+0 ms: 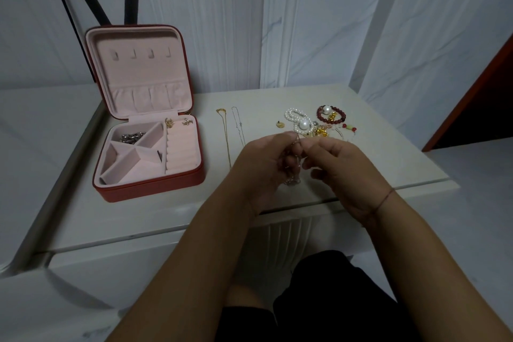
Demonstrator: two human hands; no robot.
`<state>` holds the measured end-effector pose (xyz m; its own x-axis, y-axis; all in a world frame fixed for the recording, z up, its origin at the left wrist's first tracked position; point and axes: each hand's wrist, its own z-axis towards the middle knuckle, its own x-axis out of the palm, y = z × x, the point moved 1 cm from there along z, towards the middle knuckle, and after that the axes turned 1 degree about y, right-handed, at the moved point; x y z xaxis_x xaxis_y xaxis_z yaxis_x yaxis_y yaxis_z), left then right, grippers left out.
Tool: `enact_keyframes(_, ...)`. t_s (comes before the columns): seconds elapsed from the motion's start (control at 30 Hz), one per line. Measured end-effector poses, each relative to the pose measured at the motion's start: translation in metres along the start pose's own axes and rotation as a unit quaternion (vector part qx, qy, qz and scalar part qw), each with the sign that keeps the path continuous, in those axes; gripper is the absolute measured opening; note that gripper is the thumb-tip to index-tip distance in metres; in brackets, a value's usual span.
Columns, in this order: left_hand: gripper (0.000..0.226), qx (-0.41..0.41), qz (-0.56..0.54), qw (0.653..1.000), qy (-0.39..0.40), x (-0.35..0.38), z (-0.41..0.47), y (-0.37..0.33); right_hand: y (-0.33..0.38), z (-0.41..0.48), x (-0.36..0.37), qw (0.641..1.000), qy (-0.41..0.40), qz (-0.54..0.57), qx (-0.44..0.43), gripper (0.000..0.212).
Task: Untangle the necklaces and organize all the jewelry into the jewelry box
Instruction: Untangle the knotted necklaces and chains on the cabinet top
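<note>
Right of the open red jewelry box [150, 189], left hand [262, 166] and right hand [342, 172] clamp their grip on a thin silvery chain necklace [294, 180], likely light, limp, kink-prone: best pinched beside its tangle.

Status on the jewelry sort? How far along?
Done: silver pieces sit in one compartment of the red jewelry box; a thin gold chain and a thin silver chain lie straight, apart, on the white table. In hand: left hand and right hand pinch a fine chain. Left: white pearl bracelets, red bead bracelet and gold charms heaped unboxed, plus both laid-out chains.
</note>
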<state>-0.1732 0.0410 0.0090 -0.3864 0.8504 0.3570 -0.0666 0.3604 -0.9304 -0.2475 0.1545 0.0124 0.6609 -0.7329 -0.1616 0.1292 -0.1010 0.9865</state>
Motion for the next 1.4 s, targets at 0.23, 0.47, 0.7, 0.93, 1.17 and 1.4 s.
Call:
enact_keyframes(0.23,0.033,-0.008,-0.035,0.999,0.020,-0.005,0.001,-0.001,-0.003,-0.002,-0.002,0.999,0.025,-0.025,0.006,0.011)
enact_keyframes(0.47,0.026,0.000,-0.056,0.998,0.002,-0.009,0.001,-0.002,-0.003,0.001,-0.006,0.998,-0.007,0.058,0.016,0.017)
enact_keyframes(0.7,0.030,-0.013,-0.105,0.994,0.025,-0.006,0.003,-0.002,-0.001,0.000,-0.002,0.998,-0.050,0.044,0.004,0.006)
enact_keyframes(0.93,0.028,-0.007,-0.101,0.994,0.045,-0.004,0.001,-0.002,0.011,-0.010,0.004,0.998,-0.013,-0.021,-0.056,0.006)
enact_keyframes(1.17,0.027,0.006,-0.093,0.995,0.019,-0.003,0.002,0.000,0.008,-0.008,0.006,0.996,-0.028,-0.047,-0.065,0.003)
enact_keyframes(1.4,0.022,-0.013,-0.077,0.997,-0.014,-0.003,0.001,0.003,0.005,-0.001,0.000,0.992,-0.078,0.095,-0.022,0.008)
